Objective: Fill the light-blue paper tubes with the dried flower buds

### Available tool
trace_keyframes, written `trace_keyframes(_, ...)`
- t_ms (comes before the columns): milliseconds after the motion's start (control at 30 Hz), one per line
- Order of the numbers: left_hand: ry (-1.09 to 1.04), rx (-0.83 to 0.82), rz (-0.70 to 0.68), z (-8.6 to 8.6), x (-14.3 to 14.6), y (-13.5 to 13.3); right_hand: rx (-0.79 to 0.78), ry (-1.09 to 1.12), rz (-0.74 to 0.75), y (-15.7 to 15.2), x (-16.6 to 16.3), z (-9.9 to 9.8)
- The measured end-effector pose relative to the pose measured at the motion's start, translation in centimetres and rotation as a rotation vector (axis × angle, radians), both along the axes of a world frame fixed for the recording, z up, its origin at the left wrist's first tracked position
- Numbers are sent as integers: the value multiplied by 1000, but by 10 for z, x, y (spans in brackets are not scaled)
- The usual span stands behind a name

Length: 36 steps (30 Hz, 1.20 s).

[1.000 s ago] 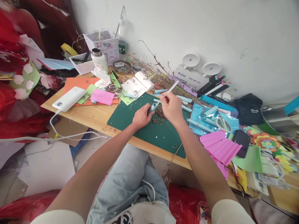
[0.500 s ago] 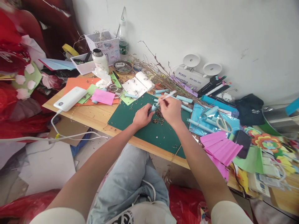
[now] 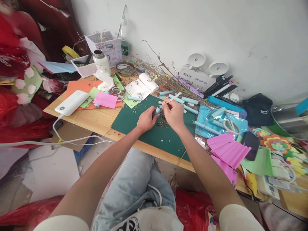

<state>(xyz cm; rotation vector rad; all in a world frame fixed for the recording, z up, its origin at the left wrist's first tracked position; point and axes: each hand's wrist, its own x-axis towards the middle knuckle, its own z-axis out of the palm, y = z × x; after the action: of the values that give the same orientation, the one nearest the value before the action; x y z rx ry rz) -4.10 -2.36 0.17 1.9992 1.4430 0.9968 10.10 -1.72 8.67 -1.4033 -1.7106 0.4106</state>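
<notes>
My left hand (image 3: pixel 146 120) is closed round a small light-blue paper tube (image 3: pixel 158 110) over the dark green cutting mat (image 3: pixel 134 123). My right hand (image 3: pixel 173 114) pinches a thin white stick (image 3: pixel 173 97) whose lower end meets the tube's open mouth. A small heap of dried plant crumbs (image 3: pixel 162 123) lies on the mat just below both hands. More rolled light-blue tubes (image 3: pixel 190 100) lie beyond my right hand.
Dried twigs (image 3: pixel 163 72) sprawl along the back by the wall. A white power bank (image 3: pixel 71 102) with cable, orange and pink paper (image 3: pixel 105 99) and an open notebook (image 3: pixel 141 87) lie left. Scissors (image 3: pixel 230 125), folded pink paper (image 3: pixel 227 149) and a phone (image 3: pixel 250 145) lie right.
The white stick has dropped lower and tilted flatter as my right hand moved down toward the tube. My left hand stays in place with the tube.
</notes>
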Motion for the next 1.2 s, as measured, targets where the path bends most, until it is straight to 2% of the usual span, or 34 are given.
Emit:
trace_keyframes(300,3,5,-2,1,0,-1,-23,65,11,4,6,-3)
trace_keyframes(567,-5,-13,3,0,1,0,-24,9,45,8,6,4)
trace_keyframes(767,-2,-5,3,0,0,-1,6,-145,36,6,4,8)
trace_keyframes(867,6,-10,9,1,1,-1,16,-249,83,3,1,10)
trace_keyframes(1200,6,7,10,0,1,1,127,-421,45,0,-7,9)
